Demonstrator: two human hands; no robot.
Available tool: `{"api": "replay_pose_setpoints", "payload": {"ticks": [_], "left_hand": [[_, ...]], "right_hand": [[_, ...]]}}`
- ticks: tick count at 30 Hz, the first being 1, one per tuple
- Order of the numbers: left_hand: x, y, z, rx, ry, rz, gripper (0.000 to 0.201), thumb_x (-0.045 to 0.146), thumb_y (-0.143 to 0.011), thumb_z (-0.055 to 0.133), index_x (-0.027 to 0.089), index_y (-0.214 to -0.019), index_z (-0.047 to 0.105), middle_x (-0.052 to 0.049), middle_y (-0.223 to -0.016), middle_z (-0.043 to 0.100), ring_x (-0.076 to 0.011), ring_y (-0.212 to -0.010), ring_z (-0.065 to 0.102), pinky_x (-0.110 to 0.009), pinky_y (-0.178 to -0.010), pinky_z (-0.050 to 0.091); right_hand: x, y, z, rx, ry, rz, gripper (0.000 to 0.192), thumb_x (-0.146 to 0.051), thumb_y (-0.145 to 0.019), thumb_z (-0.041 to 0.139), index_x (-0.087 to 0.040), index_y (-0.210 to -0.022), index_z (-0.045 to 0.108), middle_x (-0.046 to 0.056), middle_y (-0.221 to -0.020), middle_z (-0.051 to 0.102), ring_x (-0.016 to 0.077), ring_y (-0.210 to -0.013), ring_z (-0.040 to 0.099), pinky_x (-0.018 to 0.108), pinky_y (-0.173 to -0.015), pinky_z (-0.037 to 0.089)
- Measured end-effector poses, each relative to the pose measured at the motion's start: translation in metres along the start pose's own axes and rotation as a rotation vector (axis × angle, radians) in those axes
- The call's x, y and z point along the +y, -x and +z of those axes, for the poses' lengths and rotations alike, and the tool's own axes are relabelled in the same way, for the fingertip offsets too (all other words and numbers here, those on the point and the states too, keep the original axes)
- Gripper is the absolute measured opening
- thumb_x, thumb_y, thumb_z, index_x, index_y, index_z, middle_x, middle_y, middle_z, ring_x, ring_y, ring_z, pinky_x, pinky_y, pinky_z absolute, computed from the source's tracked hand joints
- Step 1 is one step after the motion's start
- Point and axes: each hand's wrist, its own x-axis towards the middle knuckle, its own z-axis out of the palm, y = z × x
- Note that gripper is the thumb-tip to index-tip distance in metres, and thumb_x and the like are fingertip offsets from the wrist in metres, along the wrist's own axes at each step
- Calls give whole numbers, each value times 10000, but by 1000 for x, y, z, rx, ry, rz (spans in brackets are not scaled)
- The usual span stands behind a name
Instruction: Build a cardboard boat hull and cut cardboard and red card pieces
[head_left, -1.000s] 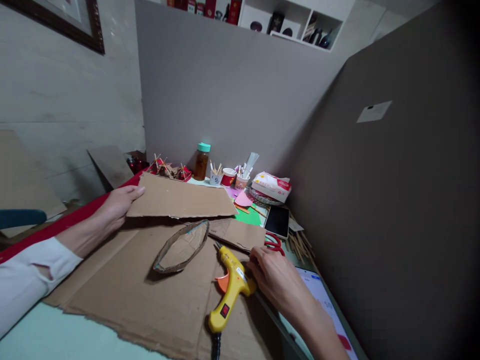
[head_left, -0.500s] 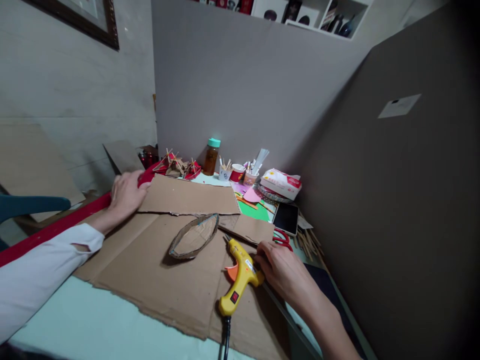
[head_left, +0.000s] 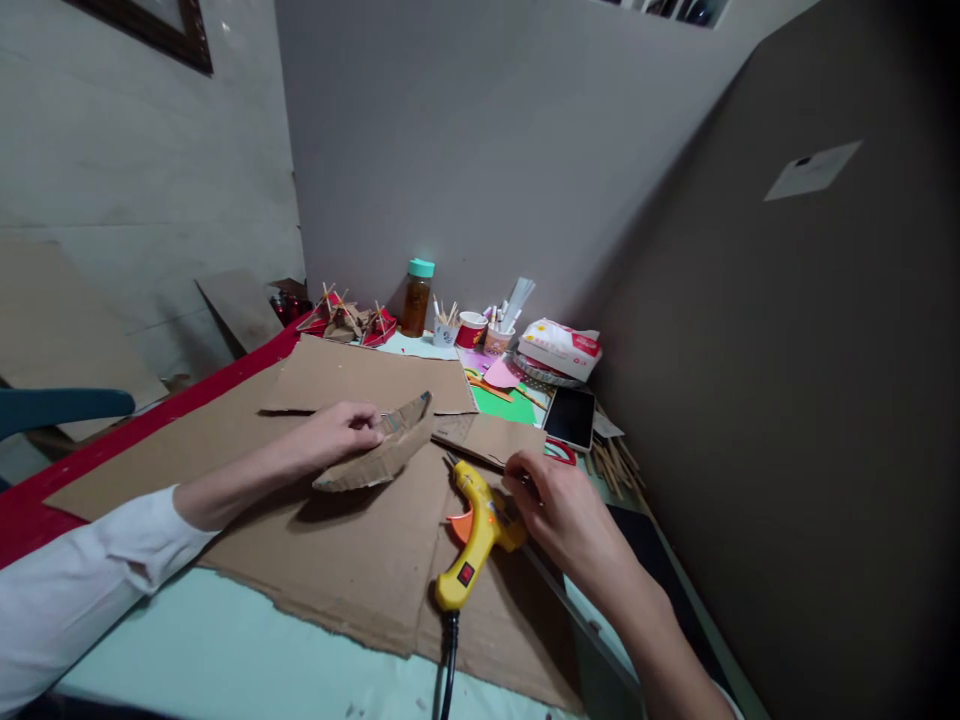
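Note:
My left hand (head_left: pixel 336 433) grips a small boat-shaped cardboard hull (head_left: pixel 390 448) by its left rim and holds it tilted above a large flat cardboard sheet (head_left: pixel 300 540). A yellow hot glue gun (head_left: pixel 474 535) with an orange trigger lies on the sheet, its nozzle pointing away from me. My right hand (head_left: pixel 559 510) rests just right of the glue gun's barrel, fingers curled and touching it. A loose rectangular cardboard piece (head_left: pixel 367 376) lies flat beyond the hull.
At the table's far end stand a brown bottle with a teal cap (head_left: pixel 417 297), small cups of sticks (head_left: pixel 471 328), a tissue pack (head_left: pixel 562 348), coloured paper (head_left: pixel 504 402), a dark phone (head_left: pixel 571 416), red scissors (head_left: pixel 561 452) and small stick-and-cardboard models (head_left: pixel 346 322). Grey partitions enclose the back and right.
My left hand left the rectangular cardboard piece, which now lies flat, and took hold of the boat-shaped hull, tilting it up. My right hand stayed beside the glue gun.

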Motion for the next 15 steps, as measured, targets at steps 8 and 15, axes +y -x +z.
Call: {"api": "replay_pose_setpoints", "payload": {"ticks": [8, 15], "left_hand": [[31, 19, 33, 266, 265, 53, 264, 480, -757, 549, 261, -732, 405, 40, -655, 392, -187, -622, 452, -315, -570, 367], [37, 21, 55, 443, 236, 78, 206, 425, -776, 601, 259, -839, 498, 31, -681, 491, -191, -623, 488, -313, -566, 372]], "right_hand": [[-32, 11, 12, -160, -1216, 3, 303, -463, -916, 630, -181, -1021, 604, 38, -872, 707, 154, -709, 666, 254, -652, 506], [-41, 12, 16, -72, -1187, 29, 376, -425, -832, 689, -157, -1089, 632, -6, -768, 626, 146, -668, 620, 260, -628, 501]]}}
